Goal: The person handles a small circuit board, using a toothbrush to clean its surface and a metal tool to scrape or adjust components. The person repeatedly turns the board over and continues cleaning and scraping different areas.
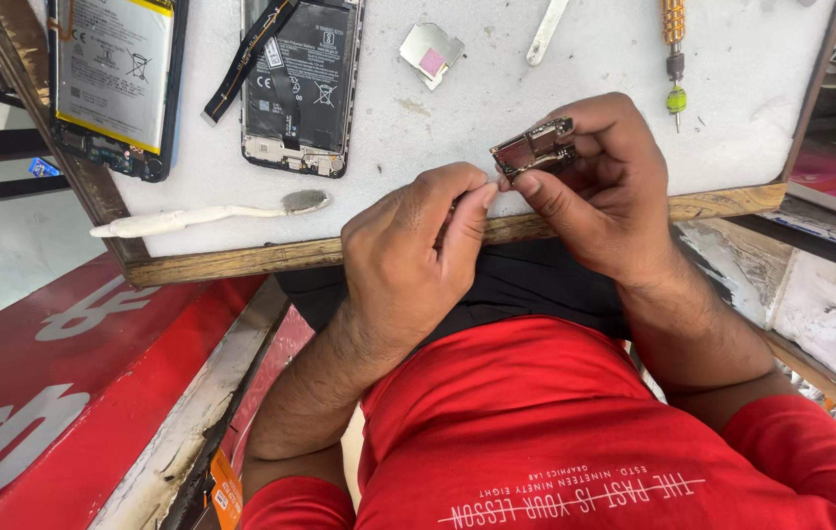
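The right hand [604, 186] grips a small metal part [534, 147] between thumb and fingers, over the counter's [496, 108] front edge. The left hand [418, 245] is closed, its thumb and forefinger pinched at the part's 7 o'clock corner. At 10 o'clock from the part lie 2 opened phones [300, 83], a white brush [202, 214] below them. A screwdriver [674, 59] lies at 1 o'clock, a metal plate [431, 54] at 11 o'clock.
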